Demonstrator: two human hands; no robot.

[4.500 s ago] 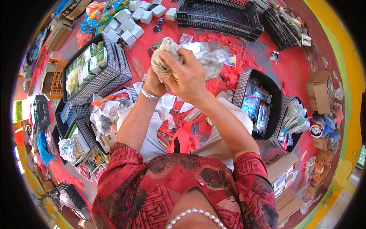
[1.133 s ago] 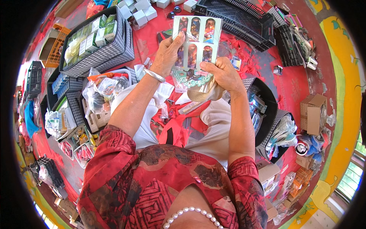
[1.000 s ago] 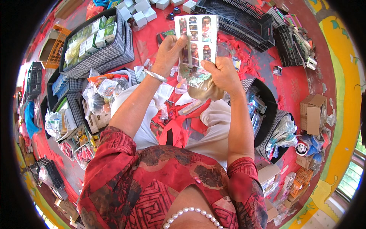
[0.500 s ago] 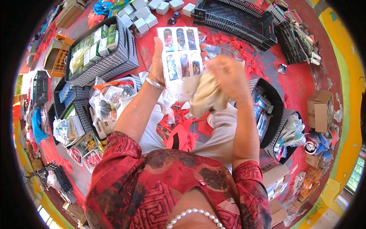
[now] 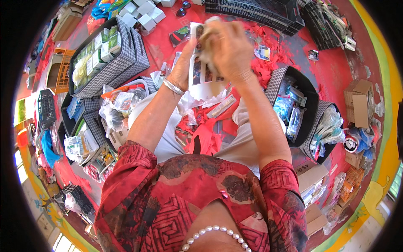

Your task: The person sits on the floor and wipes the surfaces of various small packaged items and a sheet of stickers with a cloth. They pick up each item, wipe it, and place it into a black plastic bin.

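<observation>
My left hand (image 5: 184, 65) grips the left edge of a white card (image 5: 202, 90) with rows of dark, colourful rounded pictures, held up in front of me. My right hand (image 5: 233, 50), smeared by motion, is closed round a beige cloth (image 5: 208, 49) that lies against the upper part of the card. Hand and cloth hide much of the card's upper right. Under the card, red scraps and a clear packet (image 5: 221, 106) lie between my knees.
A checked bin of green-and-white boxes (image 5: 126, 63) stands at left, beside a bag-filled basket (image 5: 145, 88). Another checked bin (image 5: 275, 86) with blue packets is at right. Black crates (image 5: 256, 12) and small white boxes (image 5: 147, 21) are ahead on the red-littered floor.
The cloth in my right hand has moved up from the card's lower right corner onto its upper part. The card has shifted slightly and now looks narrower, seen more from the side.
</observation>
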